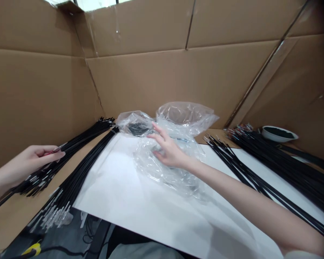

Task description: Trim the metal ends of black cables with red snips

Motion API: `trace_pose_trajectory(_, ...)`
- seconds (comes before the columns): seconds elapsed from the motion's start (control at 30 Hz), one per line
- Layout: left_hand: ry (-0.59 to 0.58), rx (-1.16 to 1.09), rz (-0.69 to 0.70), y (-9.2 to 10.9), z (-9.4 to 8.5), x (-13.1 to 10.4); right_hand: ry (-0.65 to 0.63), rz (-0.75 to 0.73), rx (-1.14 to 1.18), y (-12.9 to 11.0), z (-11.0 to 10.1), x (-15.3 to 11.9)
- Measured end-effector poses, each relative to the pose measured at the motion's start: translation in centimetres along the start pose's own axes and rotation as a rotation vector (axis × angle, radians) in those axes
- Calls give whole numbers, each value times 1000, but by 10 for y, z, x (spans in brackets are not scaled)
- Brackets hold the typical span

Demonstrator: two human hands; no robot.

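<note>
At the left, my left hand (40, 158) pinches the end of a black cable with a bit of red showing at its tip, over a bundle of black cables (78, 144). My right hand (169, 149) has its fingers spread over a crumpled clear plastic bag (162, 172) on the white sheet (116, 190). Whether its fingertips touch the plastic is hard to tell. Behind it stands another puffed-up part of clear plastic (186, 113). Dark small pieces show through a clear bag (136, 126) at the back.
A second black cable bundle (89, 165) with pale tips overhangs the front left edge. More black cables (280, 162) lie at the right, near a white bowl (279, 133) of dark contents. Cardboard walls (140, 79) enclose the back and sides.
</note>
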State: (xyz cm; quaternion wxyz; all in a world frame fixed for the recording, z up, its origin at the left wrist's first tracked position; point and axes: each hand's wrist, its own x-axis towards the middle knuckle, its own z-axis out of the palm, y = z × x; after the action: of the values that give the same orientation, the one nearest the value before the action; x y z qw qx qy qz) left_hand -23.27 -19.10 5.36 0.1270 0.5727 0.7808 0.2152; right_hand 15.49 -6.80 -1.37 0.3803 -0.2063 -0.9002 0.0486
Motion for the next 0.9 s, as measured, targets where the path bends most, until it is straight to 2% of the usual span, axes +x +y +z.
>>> trace_pose_trajectory(0.07, -78, -169, 29, 23, 1, -1, -21, -166, 21, -29, -1, 10)
trace_pose_trajectory(0.13, -114, -232, 178, 56, 12, 4, -9, -325, 26, -58, -2, 20)
trace_pose_trajectory(0.23, -192, -296, 428, 118, 38, 18, 31, -536, -125, -90, -5, 30)
trace_pose_trajectory(0.3, -253, -306, 533, 163, 53, 23, 53, -604, -241, -100, -10, 36)
trace_pose_trajectory(0.37, -314, -315, 587, 203, 62, 24, 63, -612, -320, -101, -16, 41)
trace_pose_trajectory(0.47, -404, -328, 650, 245, 68, 22, -3, -634, -402, -92, -23, 46)
trace_pose_trajectory(0.57, -531, -371, 766, 263, 76, 24, -81, -620, -451, -83, -28, 42)
trace_pose_trajectory(0.7, -660, -405, 852, 267, 89, 34, -135, -452, -534, -79, -38, 27)
trace_pose_trajectory(0.8, -651, -467, 816, 261, 96, 49, -174, -235, -592, -67, -53, 10)
trace_pose_trajectory(0.9, -580, -540, 741, 244, 104, 69, -186, 10, -616, -43, -69, -11)
